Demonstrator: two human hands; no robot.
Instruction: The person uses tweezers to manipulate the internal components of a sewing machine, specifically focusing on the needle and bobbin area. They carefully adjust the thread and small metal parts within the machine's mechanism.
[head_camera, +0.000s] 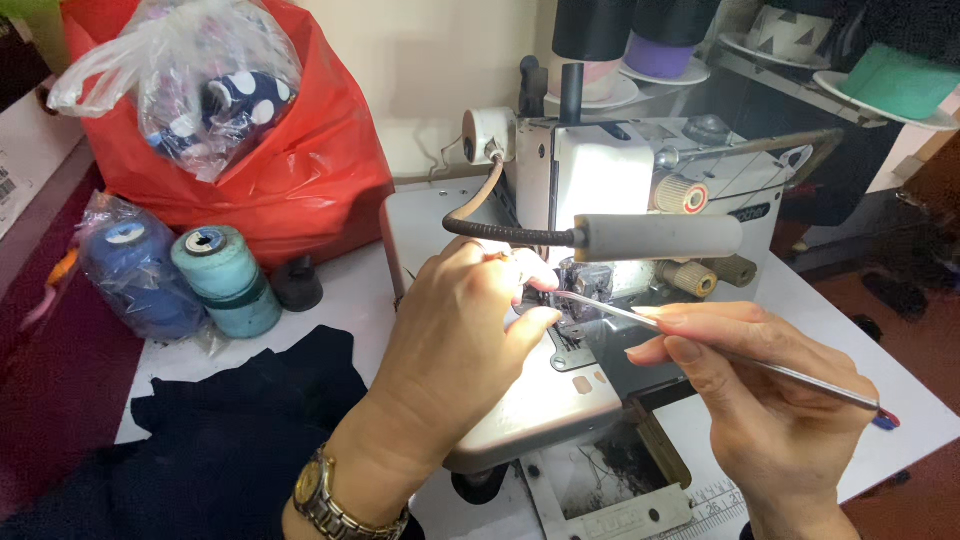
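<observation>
The right hand (770, 400) pinches long tweezers (720, 350) toward the needle area; the left hand (460, 340) pinches thread there, likely. A slip could lose the thread.

Sewing workshop, industrial overlock machine (640, 200) on white table (860, 380), thread cones (225, 280), dark fabric (240, 430), bagged scraps (210, 80)

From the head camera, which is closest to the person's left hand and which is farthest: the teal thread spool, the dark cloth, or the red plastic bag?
From the left hand:
1. Dark cloth, just to its left and below, beside the wrist.
2. Teal thread spool, farther left on the table.
3. Red plastic bag, behind the spool at the back left.
</observation>
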